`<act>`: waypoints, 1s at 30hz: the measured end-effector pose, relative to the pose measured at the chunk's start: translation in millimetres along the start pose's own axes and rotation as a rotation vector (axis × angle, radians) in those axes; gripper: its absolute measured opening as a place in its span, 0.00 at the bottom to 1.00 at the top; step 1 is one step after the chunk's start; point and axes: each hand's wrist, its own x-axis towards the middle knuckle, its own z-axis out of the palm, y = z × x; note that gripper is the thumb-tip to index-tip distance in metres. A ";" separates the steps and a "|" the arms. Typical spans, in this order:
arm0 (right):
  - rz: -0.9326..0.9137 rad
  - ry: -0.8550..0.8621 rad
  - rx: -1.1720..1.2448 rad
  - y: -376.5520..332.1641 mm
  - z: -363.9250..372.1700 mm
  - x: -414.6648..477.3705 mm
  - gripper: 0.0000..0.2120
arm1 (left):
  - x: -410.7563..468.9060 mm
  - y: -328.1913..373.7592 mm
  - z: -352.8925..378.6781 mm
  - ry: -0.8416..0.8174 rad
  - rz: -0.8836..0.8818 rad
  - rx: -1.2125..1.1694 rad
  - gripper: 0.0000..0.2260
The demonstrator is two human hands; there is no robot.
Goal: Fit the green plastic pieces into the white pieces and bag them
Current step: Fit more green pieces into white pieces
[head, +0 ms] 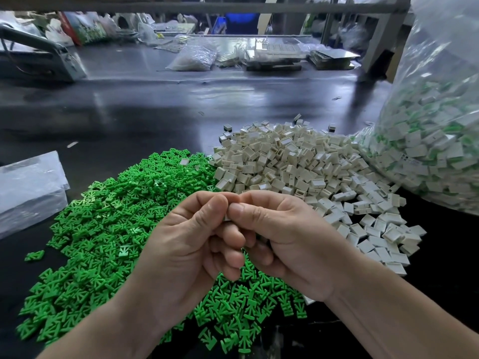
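Note:
A big heap of green plastic pieces covers the dark table at the left and front. Beside it, to the right, lies a heap of white box-shaped pieces. My left hand and my right hand meet above the green heap, thumbs and fingertips pressed together. Between them they pinch a small white piece, mostly hidden by the fingers. Whether a green piece sits in it I cannot see. A large clear bag full of assembled white-and-green pieces stands at the right.
A folded clear plastic bag lies at the left edge. Across the dark table at the back are a bag of small parts, flat trays and a machine at the far left.

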 end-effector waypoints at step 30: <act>0.006 0.253 0.498 -14.1 -26.2 10.2 0.10 | 17.1 -6.9 -29.4 -0.261 0.396 2.017 0.20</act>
